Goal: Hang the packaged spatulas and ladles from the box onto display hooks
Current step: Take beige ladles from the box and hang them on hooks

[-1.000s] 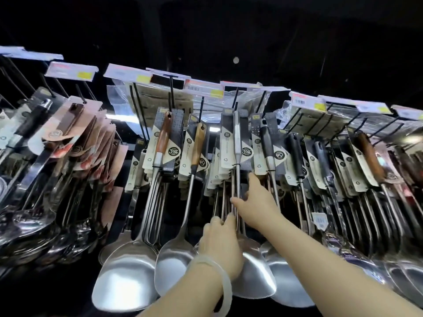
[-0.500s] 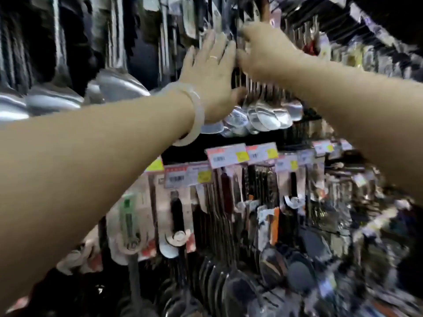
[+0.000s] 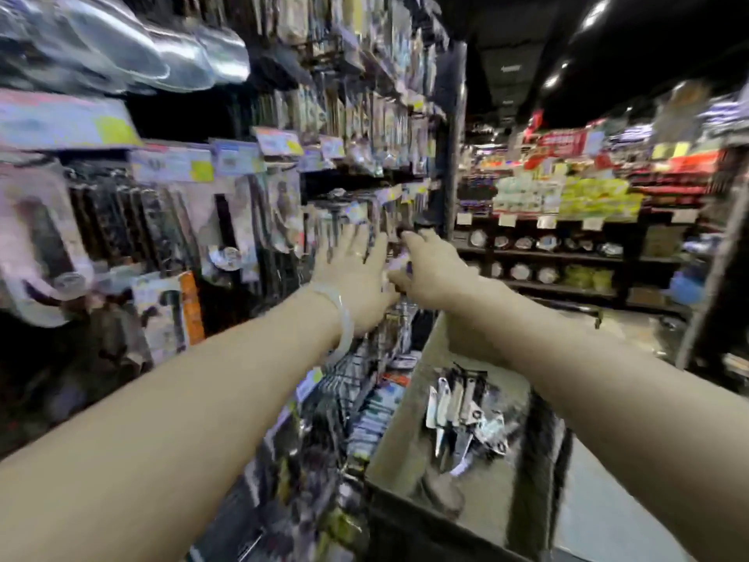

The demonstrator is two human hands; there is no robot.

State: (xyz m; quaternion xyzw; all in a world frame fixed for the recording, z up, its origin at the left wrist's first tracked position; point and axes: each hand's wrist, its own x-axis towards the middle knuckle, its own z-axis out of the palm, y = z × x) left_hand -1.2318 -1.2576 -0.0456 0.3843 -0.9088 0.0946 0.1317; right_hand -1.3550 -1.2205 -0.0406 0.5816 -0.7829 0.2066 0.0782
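The view is motion-blurred. My left hand [image 3: 353,264], with a pale bangle at the wrist, is stretched forward with its fingers spread and holds nothing. Just to its right my right hand [image 3: 430,270] has loosely curled fingers; blur hides whether anything is in it. Both hands hover in front of the display rack [image 3: 227,221] of hanging packaged utensils. Below my right forearm stands an open cardboard box [image 3: 405,423] with several packaged spatulas and ladles [image 3: 466,415] lying in it.
Shiny ladle bowls [image 3: 162,54] hang at the top left above price tags [image 3: 174,164]. More packaged goods fill the lower rack [image 3: 348,419]. A store aisle floor [image 3: 608,500] and far shelves [image 3: 567,196] lie to the right.
The view has swung from the upper hooks down and to the right, bringing the box into sight. Both hands have come off the hanging spatulas and now hover lower in front of the rack.
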